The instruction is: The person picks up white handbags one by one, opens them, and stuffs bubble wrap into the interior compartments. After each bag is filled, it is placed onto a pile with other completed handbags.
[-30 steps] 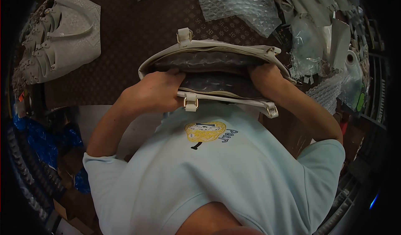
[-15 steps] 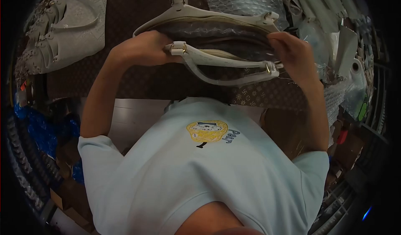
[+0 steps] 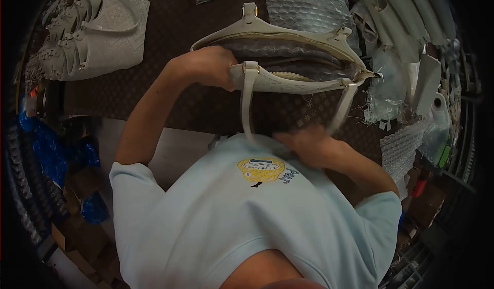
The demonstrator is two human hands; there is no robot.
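A white handbag [image 3: 309,87] lies with its zipped top open, and clear plastic shows inside. My left hand [image 3: 208,68] is closed on the bag's left end, its fingertips hidden by the bag. The front handle hangs down toward my shirt. Beside the lower right part of that handle is my right hand [image 3: 311,144], low in front of my chest and blurred; whether its fingers grip the handle cannot be made out. The back handle is mostly out of sight behind the bag.
The brown patterned table [image 3: 170,101] carries a row of white bags [image 3: 116,42] at the left. Bubble wrap [image 3: 309,8] lies behind the handbag. More pale bag pieces [image 3: 393,24] and a clear plastic bag [image 3: 386,83] are at the right, with a plastic roll [image 3: 437,119] beyond.
My right hand has left the bag's right end and moved down and left to the front handle. The handle now hangs lower. The bag and my left hand appear further right in view.
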